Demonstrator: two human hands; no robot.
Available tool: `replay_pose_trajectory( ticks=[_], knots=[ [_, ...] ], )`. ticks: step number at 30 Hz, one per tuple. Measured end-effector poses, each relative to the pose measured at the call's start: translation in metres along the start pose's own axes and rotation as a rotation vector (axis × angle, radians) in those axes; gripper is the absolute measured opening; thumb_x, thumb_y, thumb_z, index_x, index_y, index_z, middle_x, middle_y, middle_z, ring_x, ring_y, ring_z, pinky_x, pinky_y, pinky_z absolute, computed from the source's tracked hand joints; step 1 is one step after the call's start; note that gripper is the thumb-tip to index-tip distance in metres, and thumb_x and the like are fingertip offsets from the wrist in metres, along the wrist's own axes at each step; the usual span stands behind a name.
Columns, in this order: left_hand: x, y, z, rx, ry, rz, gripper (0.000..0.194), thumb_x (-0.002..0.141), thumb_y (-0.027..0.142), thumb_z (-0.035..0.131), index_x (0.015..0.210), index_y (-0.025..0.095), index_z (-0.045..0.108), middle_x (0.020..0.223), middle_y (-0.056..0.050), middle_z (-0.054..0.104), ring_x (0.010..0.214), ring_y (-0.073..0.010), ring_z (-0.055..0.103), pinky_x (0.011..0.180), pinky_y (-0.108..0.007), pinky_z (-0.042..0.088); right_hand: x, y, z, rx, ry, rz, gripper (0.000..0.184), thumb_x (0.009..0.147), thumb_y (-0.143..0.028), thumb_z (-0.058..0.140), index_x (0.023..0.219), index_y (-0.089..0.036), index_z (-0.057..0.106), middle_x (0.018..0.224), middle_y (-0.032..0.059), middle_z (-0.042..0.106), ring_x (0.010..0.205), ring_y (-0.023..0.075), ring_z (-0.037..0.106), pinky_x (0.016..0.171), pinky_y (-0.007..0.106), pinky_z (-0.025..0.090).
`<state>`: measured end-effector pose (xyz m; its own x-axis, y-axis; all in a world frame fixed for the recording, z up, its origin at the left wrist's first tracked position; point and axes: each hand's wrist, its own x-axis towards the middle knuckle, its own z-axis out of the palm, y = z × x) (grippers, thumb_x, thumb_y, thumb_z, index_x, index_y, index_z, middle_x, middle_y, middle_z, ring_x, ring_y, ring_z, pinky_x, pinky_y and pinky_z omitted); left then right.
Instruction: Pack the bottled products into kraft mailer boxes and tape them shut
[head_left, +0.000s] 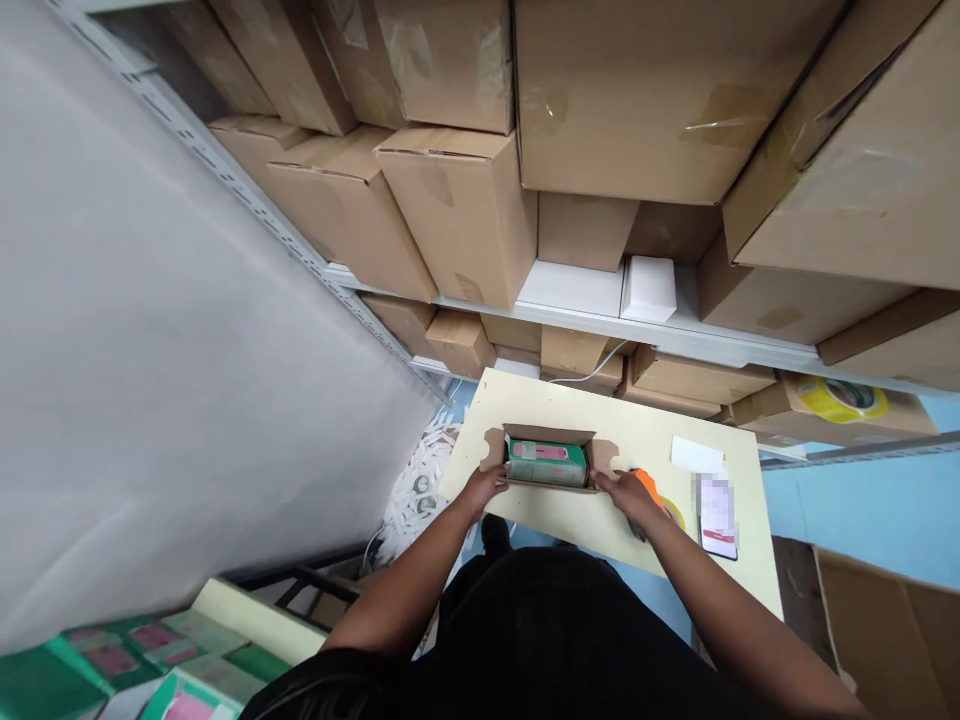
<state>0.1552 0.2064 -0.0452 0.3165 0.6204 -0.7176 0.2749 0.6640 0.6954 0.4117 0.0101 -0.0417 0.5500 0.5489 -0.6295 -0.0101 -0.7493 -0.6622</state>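
On the pale yellow table [517, 400] stands a cardboard box [551, 436] with its top open and its end flaps folded outward. Inside lies a green product box [546, 462] with a pink picture on its side. My left hand [484, 488] grips the near left corner of the cardboard box, fingers closed on its edge. At the near right corner my right hand [622, 492] holds the box in the same way. An orange tape dispenser [645, 485] with a yellow tape roll [673, 513] lies just beyond my right hand, partly hidden by the forearm.
A phone [718, 515] and a white paper [697, 454] lie on the table's right side. Shelves [570, 290] full of cardboard boxes rise behind it. More green boxes [112, 660] are at lower left. White paper strips [420, 480] cover the floor; a large open carton [885, 620] stands right.
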Motion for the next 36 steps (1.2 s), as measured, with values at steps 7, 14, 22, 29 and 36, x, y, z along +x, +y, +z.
replay_pose_trajectory(
  ticks=[7,14,22,29,36],
  knots=[
    [-0.041,-0.011,0.019,-0.138,0.226,0.119,0.054,0.079,0.028,0.076,0.130,0.016,0.064,0.140,-0.015,0.064,0.123,-0.0295,0.064,0.084,-0.037,0.065,0.031,-0.013,-0.001,0.518,-0.244,-0.035,0.044,0.067,-0.048,0.082,0.097,-0.019,0.067,0.107,0.0118,0.076,0.096,0.0257,0.073,0.083,0.038,0.061],
    [-0.101,-0.039,0.013,-0.305,0.389,0.215,0.052,0.082,0.030,0.073,0.132,0.018,0.065,0.128,-0.013,0.070,0.113,-0.0277,0.069,0.084,-0.040,0.065,0.015,-0.054,0.021,0.399,-0.335,-0.179,0.045,0.070,-0.046,0.073,0.105,-0.019,0.069,0.121,0.0116,0.074,0.111,0.0272,0.068,0.083,0.036,0.060],
    [-0.172,-0.081,-0.039,-0.503,0.622,0.293,0.035,0.084,0.031,0.068,0.117,0.019,0.071,0.124,-0.009,0.073,0.112,-0.0277,0.069,0.078,-0.035,0.065,-0.022,-0.106,0.085,0.089,-0.499,-0.314,0.040,0.070,-0.041,0.077,0.099,-0.013,0.074,0.103,0.0112,0.078,0.086,0.0253,0.073,0.067,0.034,0.064],
    [-0.250,-0.136,-0.118,-0.482,0.783,0.443,0.051,0.084,0.062,0.065,0.102,0.015,0.073,0.110,-0.013,0.075,0.101,-0.0284,0.070,0.076,-0.037,0.063,-0.092,-0.130,0.181,0.023,-0.550,-0.448,0.030,0.068,-0.039,0.076,0.084,-0.013,0.074,0.075,0.0043,0.075,0.067,0.0215,0.070,0.055,0.030,0.062],
    [-0.355,-0.200,-0.223,-0.366,0.845,0.767,0.070,0.093,0.077,0.043,0.117,0.018,0.071,0.119,-0.014,0.074,0.113,-0.0287,0.068,0.087,-0.039,0.059,-0.199,-0.133,0.281,0.083,-0.618,-0.535,0.032,0.065,-0.037,0.078,0.087,-0.015,0.073,0.081,0.0024,0.075,0.068,0.0206,0.070,0.049,0.028,0.061]
  ],
)
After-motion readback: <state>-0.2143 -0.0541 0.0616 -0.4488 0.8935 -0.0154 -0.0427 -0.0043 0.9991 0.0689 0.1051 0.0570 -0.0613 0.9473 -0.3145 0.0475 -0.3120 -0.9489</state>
